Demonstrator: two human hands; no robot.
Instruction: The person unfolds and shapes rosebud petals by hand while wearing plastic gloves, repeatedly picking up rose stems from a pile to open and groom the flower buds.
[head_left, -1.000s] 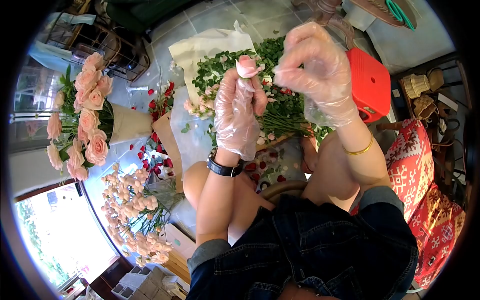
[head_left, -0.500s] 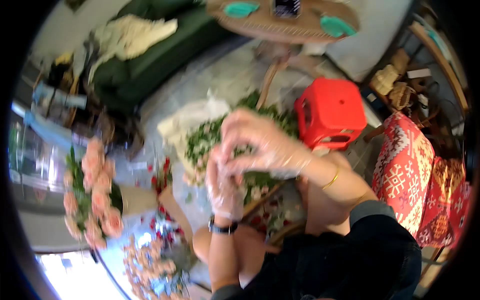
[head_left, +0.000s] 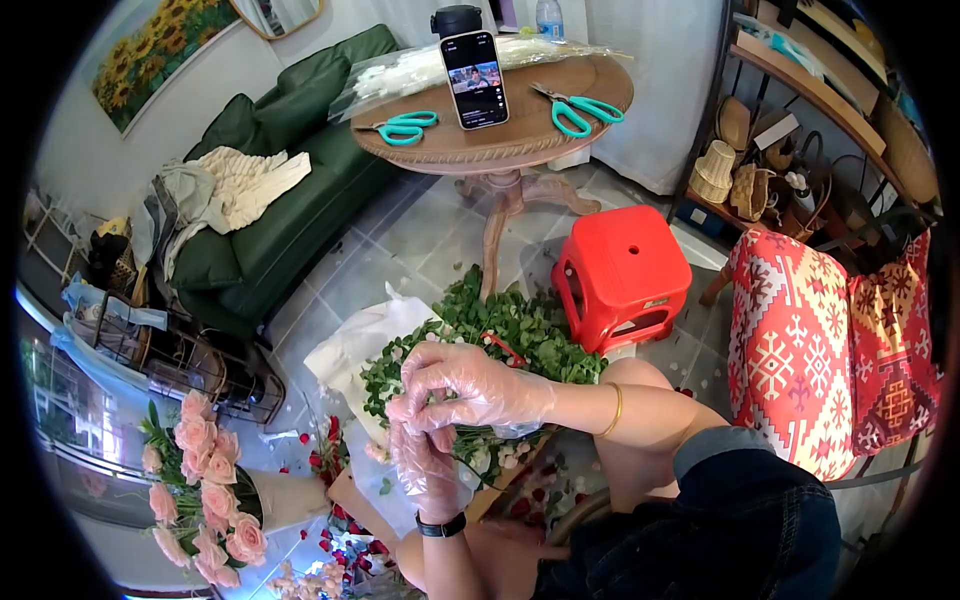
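Both of my hands wear clear plastic gloves and meet above a pile of leafy green stems (head_left: 490, 315). My left hand (head_left: 425, 465), with a black watch at the wrist, is closed, its fingers raised against the other hand. My right hand (head_left: 470, 385) comes across from the right, thumb and fingers curled in a pinch at the left fingertips. A small pale pink patch shows between the fingers; whether it is a petal or a fingertip I cannot tell. A thin dark stem runs below the left palm. Small pale pink blooms lie among the leaves.
A red plastic stool (head_left: 630, 265) stands right of the leaves. Ahead, a round wooden table (head_left: 480, 150) bears a phone (head_left: 475, 80) and teal-handled scissors (head_left: 400, 127). Pink roses (head_left: 215, 470) stand at left; red petals (head_left: 345, 520) litter the floor. A green sofa (head_left: 300, 220) is behind.
The view has tilted upward and become sharper, showing more of the table. My hands stay together in a pinch, with small finger shifts.
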